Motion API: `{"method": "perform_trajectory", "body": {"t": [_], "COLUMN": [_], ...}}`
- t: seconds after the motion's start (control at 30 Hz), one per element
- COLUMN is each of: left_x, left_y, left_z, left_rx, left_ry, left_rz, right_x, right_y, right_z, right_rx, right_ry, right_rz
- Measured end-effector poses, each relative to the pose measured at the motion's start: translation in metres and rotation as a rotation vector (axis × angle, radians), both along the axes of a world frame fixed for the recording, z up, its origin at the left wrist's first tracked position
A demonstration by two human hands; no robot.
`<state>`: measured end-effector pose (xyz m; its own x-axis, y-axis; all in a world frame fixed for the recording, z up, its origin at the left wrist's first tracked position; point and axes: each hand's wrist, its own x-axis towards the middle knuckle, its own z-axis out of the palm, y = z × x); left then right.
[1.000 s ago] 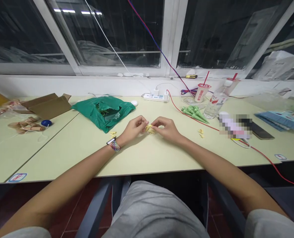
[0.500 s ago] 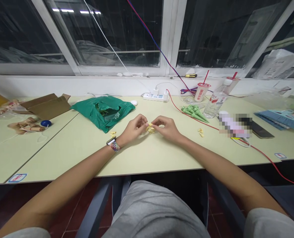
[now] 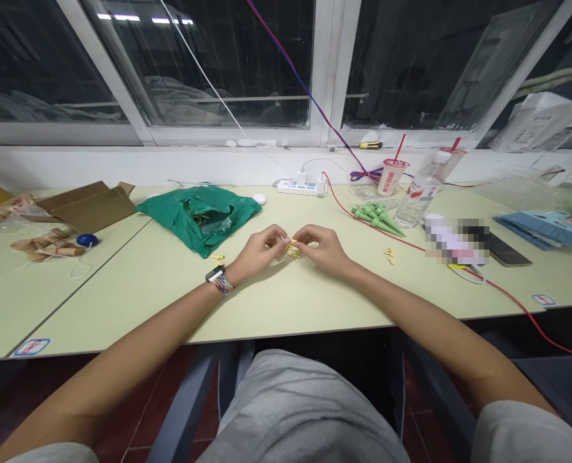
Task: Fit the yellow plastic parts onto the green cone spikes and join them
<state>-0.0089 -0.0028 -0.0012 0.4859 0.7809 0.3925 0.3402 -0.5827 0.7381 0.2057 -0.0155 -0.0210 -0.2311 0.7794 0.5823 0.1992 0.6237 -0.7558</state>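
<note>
My left hand (image 3: 261, 253) and my right hand (image 3: 326, 251) meet over the middle of the table, thumbs and fingers pinched almost tip to tip. Between them is a small yellow plastic piece (image 3: 293, 242), partly hidden by the fingertips. Just below lie several more little yellow pieces (image 3: 293, 253). A few loose yellow bits (image 3: 218, 258) rest beside my left wrist, close to the green plastic bag (image 3: 170, 209). Other yellow bits (image 3: 389, 255) sit to the right of my right hand.
Green cone-shaped pieces (image 3: 377, 217) lie in a pile at the back right, by a water bottle (image 3: 414, 202) and a drink cup (image 3: 391, 177). A red cable (image 3: 414, 246) crosses the table. On the left are a cardboard box (image 3: 90, 209) and a wooden toy with a blue ball (image 3: 87, 240).
Both hands keep nearly the same pinch at the same spot. The whole view has shifted very slightly; nothing on the table has visibly moved.
</note>
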Motion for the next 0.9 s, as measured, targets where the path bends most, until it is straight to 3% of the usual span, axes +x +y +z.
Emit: {"method": "perform_trajectory", "body": {"t": [0.17, 0.43, 0.63, 0.77, 0.9], "left_x": [0.0, -0.005, -0.041, -0.081, -0.117], "left_y": [0.001, -0.003, 0.005, 0.004, 0.001], "left_z": [0.0, 0.009, 0.017, 0.019, 0.014], "left_rx": [0.029, 0.073, 0.073, 0.071, 0.021], "left_ry": [-0.008, 0.077, 0.022, 0.034, 0.101], "left_rz": [-0.044, 0.072, 0.148, 0.296, 0.414], "right_x": [0.0, 0.013, 0.085, 0.146, 0.185], "right_y": [0.0, -0.006, -0.026, -0.055, -0.079], "right_z": [0.0, 0.008, 0.008, -0.003, -0.017], "right_rx": [0.021, 0.051, 0.101, 0.047, 0.028], "right_ry": [-0.012, -0.09, -0.275, -0.352, -0.369], "right_rz": [-0.019, -0.03, -0.203, -0.43, -0.674]}}
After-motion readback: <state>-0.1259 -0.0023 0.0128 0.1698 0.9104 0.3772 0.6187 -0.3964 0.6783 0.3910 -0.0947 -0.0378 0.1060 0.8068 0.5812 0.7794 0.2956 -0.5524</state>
